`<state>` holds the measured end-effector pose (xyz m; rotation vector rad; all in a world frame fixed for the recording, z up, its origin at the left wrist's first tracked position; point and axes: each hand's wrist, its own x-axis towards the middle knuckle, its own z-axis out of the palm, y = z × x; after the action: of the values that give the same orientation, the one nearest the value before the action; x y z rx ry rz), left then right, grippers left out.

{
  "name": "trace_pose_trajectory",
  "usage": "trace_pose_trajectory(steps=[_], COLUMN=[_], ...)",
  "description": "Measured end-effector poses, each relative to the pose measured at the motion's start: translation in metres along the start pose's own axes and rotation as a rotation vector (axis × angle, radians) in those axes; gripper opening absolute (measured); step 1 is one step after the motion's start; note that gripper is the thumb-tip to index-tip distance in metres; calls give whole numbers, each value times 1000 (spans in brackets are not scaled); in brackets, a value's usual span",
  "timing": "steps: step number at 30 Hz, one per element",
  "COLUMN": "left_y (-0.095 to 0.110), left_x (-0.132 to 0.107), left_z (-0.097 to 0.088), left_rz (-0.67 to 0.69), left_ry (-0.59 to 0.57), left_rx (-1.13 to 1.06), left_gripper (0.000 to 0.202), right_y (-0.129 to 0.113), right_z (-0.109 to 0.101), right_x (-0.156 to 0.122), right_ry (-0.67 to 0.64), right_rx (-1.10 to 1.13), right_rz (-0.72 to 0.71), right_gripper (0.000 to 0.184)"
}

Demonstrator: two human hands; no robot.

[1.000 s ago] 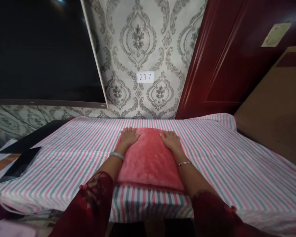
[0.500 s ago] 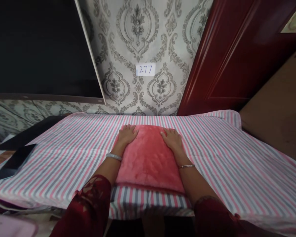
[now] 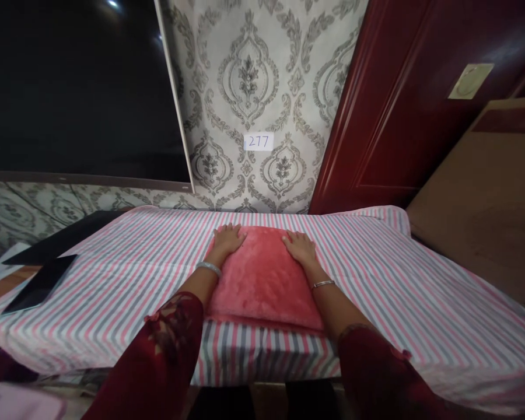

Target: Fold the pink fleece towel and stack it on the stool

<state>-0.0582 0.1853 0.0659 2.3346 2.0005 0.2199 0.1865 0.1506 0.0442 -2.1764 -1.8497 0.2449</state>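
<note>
soft red plush cloth lying flat under two spread hands.
it sits mid-table near the front edge, its near side showing a darker band that may be a fold; it looks light, limp and hard to damage, with a nap that probably grips skin rather than slides, so the best hold is likely a broad pinch at both corners of one side, catching every layer together. the left hand and right hand rest palm down on its far corners, fingers spread, neither clenched nor gripping. around it runs a striped tablecloth, with a dark flat slab well off to the left.
</note>
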Motion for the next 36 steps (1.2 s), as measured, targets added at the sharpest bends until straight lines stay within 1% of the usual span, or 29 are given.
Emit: trace_pose_trajectory(steps=[3,5,7,10,13,17,22,31,34,36], left_y=[15,29,43,55,56,55,57,53,51,50], left_x=[3,2,-2,-11,-16,-16,-16,-15,-16,-17], left_z=[-14,-16,-11,6,21,25,25,32,27,17], left_rz=[59,124,175,179,159,169,181,196,197,205], left_ry=[-22,-32,-38,-42,-35,-36,6,17,-2,-11], left_rx=[12,20,26,36,43,44,30,14,-17,-31], left_gripper=[64,61,58,58,60,58,54,55,56,56], right_y=[-19,-33,-45,-51,-46,-41,-41,-41,-42,-41], right_z=[-14,-19,-16,-1,15,24,24,22,17,9], right_x=[-2,-4,-7,-11,-13,-14,-14,-17,-17,-17], right_ry=[-4,-2,-18,-66,-51,-2,41,10,-16,-47], right_rx=[-18,-24,-38,-85,-109,-90,-60,-66,-48,-21], right_rz=[-34,-100,-153,-162,-158,-172,-179,-171,-163,-176], right_gripper=[56,54,54,53,53,52,51,52,52,52])
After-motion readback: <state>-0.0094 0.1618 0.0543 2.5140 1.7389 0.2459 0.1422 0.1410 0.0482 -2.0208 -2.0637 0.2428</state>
